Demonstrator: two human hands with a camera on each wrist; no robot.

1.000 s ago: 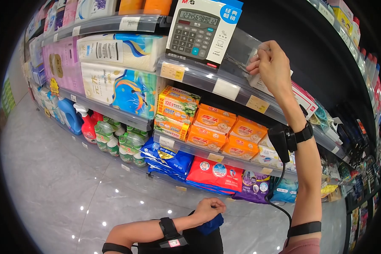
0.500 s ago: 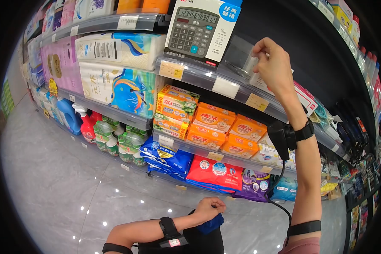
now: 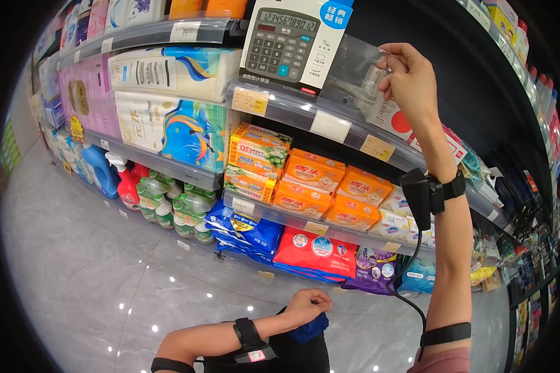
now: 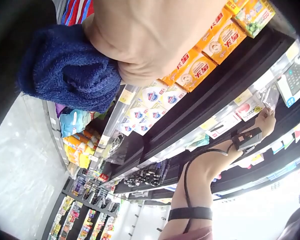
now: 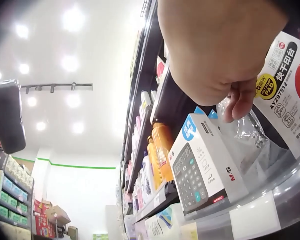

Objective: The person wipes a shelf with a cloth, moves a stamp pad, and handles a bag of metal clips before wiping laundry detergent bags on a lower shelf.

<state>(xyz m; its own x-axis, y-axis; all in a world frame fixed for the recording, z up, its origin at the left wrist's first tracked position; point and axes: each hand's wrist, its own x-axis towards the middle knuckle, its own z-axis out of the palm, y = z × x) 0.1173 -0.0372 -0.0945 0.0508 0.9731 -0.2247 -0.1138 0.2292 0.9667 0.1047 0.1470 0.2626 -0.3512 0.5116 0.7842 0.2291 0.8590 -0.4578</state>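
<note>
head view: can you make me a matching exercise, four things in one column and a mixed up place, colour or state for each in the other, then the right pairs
Things
1. calculator box
2. clear packet
3. spray bottle
4. cloth

Place, colour or state
A. red, with a white trigger
B. dark blue, against the left hand
C. white, with a blue patch near its top
D. pinched by the right hand

Right pairs
1-C, 2-D, 3-A, 4-B
</note>
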